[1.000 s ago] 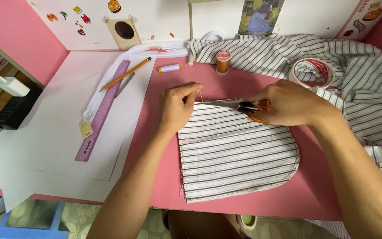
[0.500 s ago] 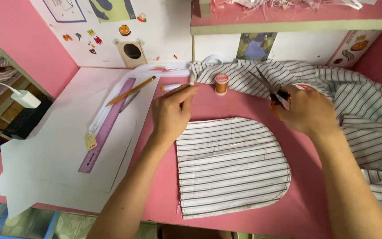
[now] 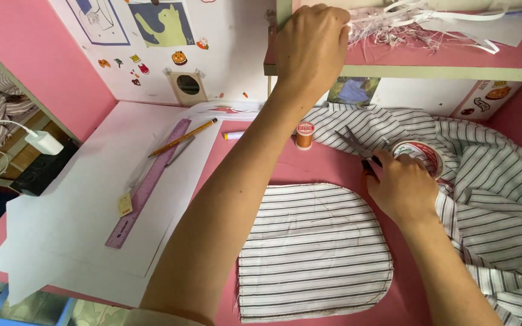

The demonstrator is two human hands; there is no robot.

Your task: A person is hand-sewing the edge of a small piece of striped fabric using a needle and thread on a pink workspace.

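Note:
My left hand (image 3: 312, 45) is raised to the pink shelf (image 3: 430, 63) above the desk, fingers curled near a pile of shredded paper strips (image 3: 406, 27); whether it grips anything is hidden. My right hand (image 3: 401, 186) rests on the striped cloth and grips the handles of the scissors (image 3: 357, 148), whose blades point up-left over the cloth. A cut, rounded piece of striped fabric (image 3: 312, 250) lies flat on the pink desk below both arms. An orange thread spool (image 3: 304, 135) stands just behind it.
A tape roll (image 3: 421, 156) lies beside my right hand on the bunched striped fabric (image 3: 502, 187). White paper sheets (image 3: 86, 223) at left carry a purple ruler (image 3: 149, 181) and a pencil (image 3: 182, 137). A white charger (image 3: 43, 142) sits off the desk's left edge.
My left hand rose from the fabric piece up to the shelf. My right hand carried the scissors off the piece and lowered them onto the bunched cloth by the tape roll.

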